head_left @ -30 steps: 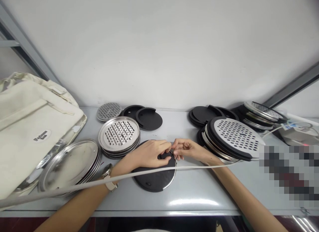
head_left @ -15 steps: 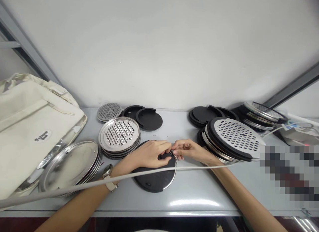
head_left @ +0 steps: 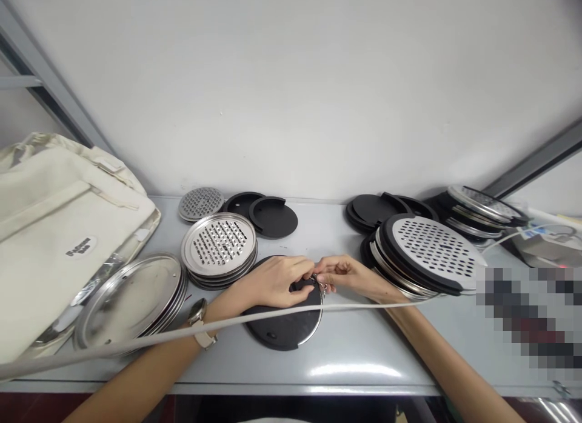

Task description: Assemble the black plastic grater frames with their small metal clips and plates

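A round black disc (head_left: 284, 326) with a thin metal rim lies flat on the grey shelf. Over its upper half rests my left hand (head_left: 279, 282), thumb and fingers curled together near the disc's right edge; what they grip is hidden. My right hand (head_left: 343, 274) meets it there, its thumb and fingertips pinched on a small shiny metal piece (head_left: 322, 285), too small to name exactly. A thin pale cable (head_left: 273, 314) crosses in front of the disc and over both forearms.
Round metal grater plates (head_left: 219, 246) are stacked to the left, beside plain metal discs (head_left: 131, 302) and a cream bag (head_left: 59, 241). Black round covers (head_left: 273, 218) lie by the wall. A tilted stack topped by a perforated plate (head_left: 439, 247) stands right, near a grey device (head_left: 550, 247).
The view has shifted very slightly. Both hands keep nearly the same place and grip at the disc's right edge.
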The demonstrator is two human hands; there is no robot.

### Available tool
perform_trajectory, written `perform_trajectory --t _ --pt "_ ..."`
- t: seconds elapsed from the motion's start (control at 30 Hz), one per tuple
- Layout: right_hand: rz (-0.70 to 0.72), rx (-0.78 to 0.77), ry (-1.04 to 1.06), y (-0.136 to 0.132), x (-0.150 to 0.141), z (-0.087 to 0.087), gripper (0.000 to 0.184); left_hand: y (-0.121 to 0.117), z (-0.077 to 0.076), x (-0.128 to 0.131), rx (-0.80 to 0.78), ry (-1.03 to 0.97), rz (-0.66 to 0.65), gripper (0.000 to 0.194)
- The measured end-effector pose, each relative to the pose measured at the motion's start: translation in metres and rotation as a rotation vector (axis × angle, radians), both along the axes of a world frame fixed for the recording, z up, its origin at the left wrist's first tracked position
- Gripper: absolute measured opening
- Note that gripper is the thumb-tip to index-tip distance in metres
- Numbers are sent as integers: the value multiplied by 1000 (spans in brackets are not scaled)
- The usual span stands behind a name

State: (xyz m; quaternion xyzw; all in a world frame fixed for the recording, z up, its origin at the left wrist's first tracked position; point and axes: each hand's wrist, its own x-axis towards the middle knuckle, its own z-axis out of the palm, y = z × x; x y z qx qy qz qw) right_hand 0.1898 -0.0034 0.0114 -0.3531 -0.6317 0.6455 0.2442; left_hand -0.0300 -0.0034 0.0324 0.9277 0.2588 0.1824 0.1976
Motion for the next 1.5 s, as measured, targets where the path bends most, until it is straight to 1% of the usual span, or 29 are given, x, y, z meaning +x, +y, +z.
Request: perform_trajectory --t 0.3,0.43,0.67,0.9,1.0,1.2,1.33,1.5 --pt "-10 23 -15 -1 -3 5 34 -1 0 1 19 7 25 8" --pt "-29 18 -13 1 -2 4 35 -2 -1 4 14 10 73 7" --pt "-24 46 -14 3 0 -1 34 -1 -4 6 35 18 93 7" --pt "-24 70 -20 1 -1 3 31 -2 -3 5 60 38 97 8" --pt "-37 81 -31 1 -2 3 32 -2 -3 5 87 50 121 9" --pt "-52 65 -20 2 -2 4 30 -1 -5 5 105 72 171 17" --pt "-85 40 -22 2 -3 0 31 -1 -6 5 135 135 229 24" --pt "-82 39 20 2 -2 -3 30 0 -7 6 146 165 237 30"
